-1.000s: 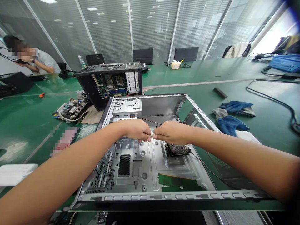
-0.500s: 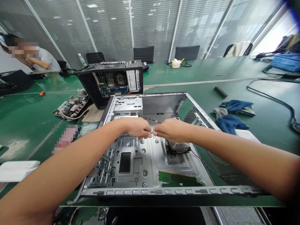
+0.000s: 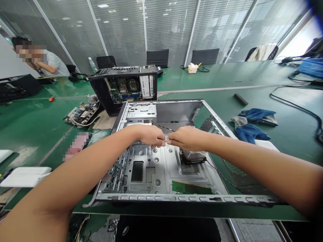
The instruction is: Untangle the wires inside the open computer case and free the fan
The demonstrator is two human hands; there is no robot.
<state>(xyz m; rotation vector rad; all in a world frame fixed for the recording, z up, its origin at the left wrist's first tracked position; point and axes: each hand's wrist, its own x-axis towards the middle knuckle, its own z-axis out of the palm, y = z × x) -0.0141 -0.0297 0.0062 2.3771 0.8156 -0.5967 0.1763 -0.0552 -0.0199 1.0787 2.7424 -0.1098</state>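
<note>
Pale strand, thin and cable-like, bridges the small gap between two fists at the centre of the frame, above the floor of the open computer case. From the head camera, I see the left hand pinched tight on one end and the right hand closed just as narrowly on the other.

Against half a second ago, both hands keep that grip, and the gap looks much the same. The whole scene sits slightly farther right, though, and the case's near rim rides higher, covering more of the green memory stick at lower centre. More of the white box shows at lower left.

The case is bare pressed metal, dull silver, with raised round bosses and a black mesh vent. Right of centre, a finned metal heatsink trails a thin twisted wire. Crumpled blue and grey gloves lie on the glossy green table at right; a boxy black tower stands upper left of centre.
</note>
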